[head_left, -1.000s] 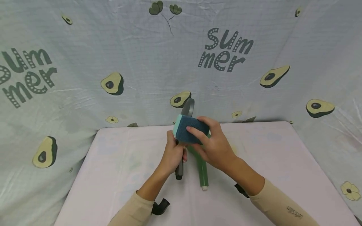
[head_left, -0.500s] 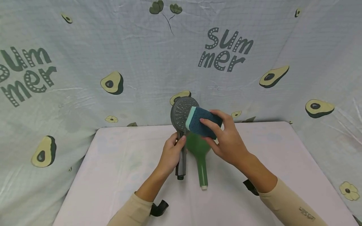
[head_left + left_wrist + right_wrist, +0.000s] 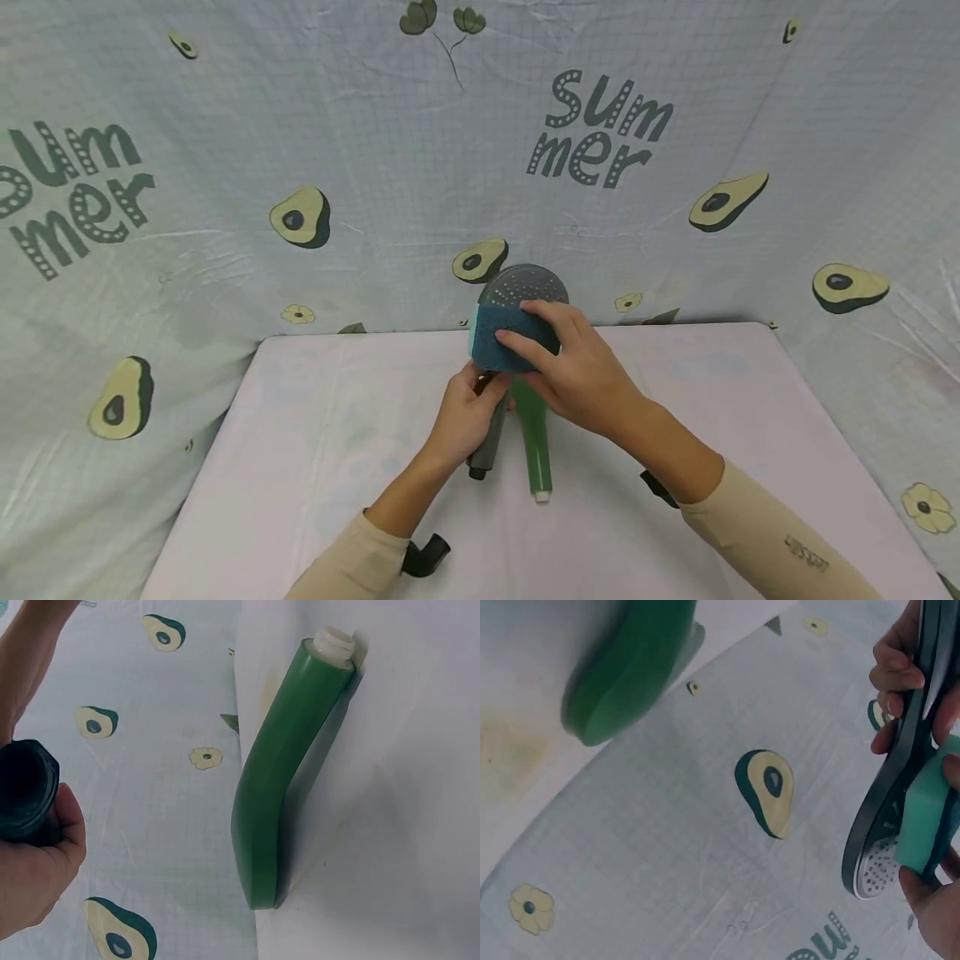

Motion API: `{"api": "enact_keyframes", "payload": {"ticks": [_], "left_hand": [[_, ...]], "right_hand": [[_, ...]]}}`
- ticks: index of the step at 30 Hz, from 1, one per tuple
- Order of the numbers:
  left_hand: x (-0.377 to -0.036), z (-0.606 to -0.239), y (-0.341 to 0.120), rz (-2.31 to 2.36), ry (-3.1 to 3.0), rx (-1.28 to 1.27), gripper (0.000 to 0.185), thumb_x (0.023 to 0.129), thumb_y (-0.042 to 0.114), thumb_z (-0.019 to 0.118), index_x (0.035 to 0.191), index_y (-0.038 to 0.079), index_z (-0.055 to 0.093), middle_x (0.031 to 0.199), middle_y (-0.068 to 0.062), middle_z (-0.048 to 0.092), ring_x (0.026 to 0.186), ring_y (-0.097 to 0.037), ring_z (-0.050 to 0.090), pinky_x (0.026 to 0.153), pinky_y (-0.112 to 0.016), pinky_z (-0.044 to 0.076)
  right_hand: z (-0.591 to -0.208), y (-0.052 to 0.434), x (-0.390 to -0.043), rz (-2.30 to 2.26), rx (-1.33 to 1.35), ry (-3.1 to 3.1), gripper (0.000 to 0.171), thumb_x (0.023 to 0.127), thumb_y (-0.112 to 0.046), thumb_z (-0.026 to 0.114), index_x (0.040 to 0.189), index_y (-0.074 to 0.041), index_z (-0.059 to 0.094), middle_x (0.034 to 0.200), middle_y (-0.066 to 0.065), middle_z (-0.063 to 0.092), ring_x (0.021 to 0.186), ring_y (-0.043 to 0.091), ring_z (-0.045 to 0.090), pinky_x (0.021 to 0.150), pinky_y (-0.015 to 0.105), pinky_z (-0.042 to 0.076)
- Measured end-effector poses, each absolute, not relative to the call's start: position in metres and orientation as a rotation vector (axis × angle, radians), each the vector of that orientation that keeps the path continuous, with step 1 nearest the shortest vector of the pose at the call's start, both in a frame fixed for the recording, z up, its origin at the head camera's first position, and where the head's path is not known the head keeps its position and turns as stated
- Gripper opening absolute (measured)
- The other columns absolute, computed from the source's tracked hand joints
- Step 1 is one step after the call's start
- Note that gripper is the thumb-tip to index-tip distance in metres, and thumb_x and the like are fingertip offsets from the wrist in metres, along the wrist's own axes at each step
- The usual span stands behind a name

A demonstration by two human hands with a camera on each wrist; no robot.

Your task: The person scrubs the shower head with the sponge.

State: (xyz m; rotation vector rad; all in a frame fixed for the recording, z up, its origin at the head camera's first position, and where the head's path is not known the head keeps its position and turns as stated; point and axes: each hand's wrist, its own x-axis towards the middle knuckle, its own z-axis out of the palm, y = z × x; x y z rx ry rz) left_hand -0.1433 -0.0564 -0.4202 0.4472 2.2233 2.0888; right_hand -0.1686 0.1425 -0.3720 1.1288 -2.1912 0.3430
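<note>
A dark grey shower head stands raised above the table, its handle gripped by my left hand. Between the thumb and fingers of my right hand is a sponge, dark blue on one side and light teal on the other. In the right wrist view, the teal side lies against the perforated face, covering part of it. Under the hands, a green shower head with a white threaded end lies on the table; the sponge and right hand hide its upper part in the head view.
The table has a pale pink cover. Behind it hangs a light cloth printed with avocados and lettering. Black straps or mounts show near both wrists.
The sponge shifted right off the grey shower head, then came back left over its face. The shower head turned from edge-on to face-on and now leans right. The green one stays put.
</note>
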Motion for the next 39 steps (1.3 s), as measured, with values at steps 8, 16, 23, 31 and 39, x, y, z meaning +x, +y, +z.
{"api": "enact_keyframes", "payload": {"ticks": [8, 16, 23, 31, 39], "left_hand": [[-0.141, -0.424, -0.054, 2.085, 2.212, 0.489, 0.029, 0.107, 0.011, 0.056, 0.133, 0.0, 0.062, 0.118, -0.017, 0.057, 0.083, -0.013, 0.067, 0.076, -0.023, 0.055], [-0.142, -0.422, -0.052, 2.123, 2.129, 0.45, 0.032, 0.105, 0.009, 0.06, 0.136, 0.0, 0.062, 0.127, -0.02, 0.062, 0.083, -0.023, 0.074, 0.078, -0.026, 0.06], [-0.145, -0.422, -0.053, 2.175, 2.051, 0.381, 0.038, 0.106, 0.01, 0.058, 0.141, -0.004, 0.056, 0.127, -0.029, 0.06, 0.08, -0.018, 0.074, 0.076, -0.028, 0.062], [-0.148, -0.424, -0.051, 2.199, 2.09, 0.367, 0.033, 0.104, 0.007, 0.06, 0.135, -0.005, 0.06, 0.126, -0.024, 0.066, 0.081, -0.019, 0.074, 0.083, -0.033, 0.061], [-0.147, -0.427, -0.047, 2.183, 2.022, 0.361, 0.039, 0.103, 0.008, 0.063, 0.14, -0.003, 0.059, 0.126, -0.027, 0.064, 0.077, -0.013, 0.075, 0.079, -0.031, 0.063]], "right_hand": [[-0.338, 0.146, -0.182, 0.316, 0.929, -2.196, 0.063, 0.087, -0.015, 0.085, 0.143, -0.017, 0.057, 0.147, 0.029, 0.045, 0.13, 0.047, 0.049, 0.104, 0.059, 0.051], [-0.329, 0.147, -0.19, 0.336, 0.937, -2.214, 0.061, 0.089, -0.017, 0.083, 0.144, -0.014, 0.056, 0.148, 0.03, 0.044, 0.133, 0.047, 0.047, 0.107, 0.059, 0.048], [-0.353, 0.138, -0.179, 0.236, 1.11, -2.246, 0.064, 0.084, -0.015, 0.088, 0.142, -0.017, 0.06, 0.145, 0.025, 0.049, 0.129, 0.043, 0.053, 0.108, 0.053, 0.051], [-0.364, 0.14, -0.169, 0.102, 1.202, -2.263, 0.066, 0.081, -0.021, 0.091, 0.14, -0.022, 0.063, 0.146, 0.02, 0.052, 0.128, 0.038, 0.054, 0.105, 0.048, 0.054], [-0.35, 0.149, -0.18, 0.194, 1.024, -2.26, 0.064, 0.082, -0.015, 0.09, 0.14, -0.02, 0.062, 0.146, 0.025, 0.049, 0.127, 0.044, 0.053, 0.106, 0.052, 0.052]]}}
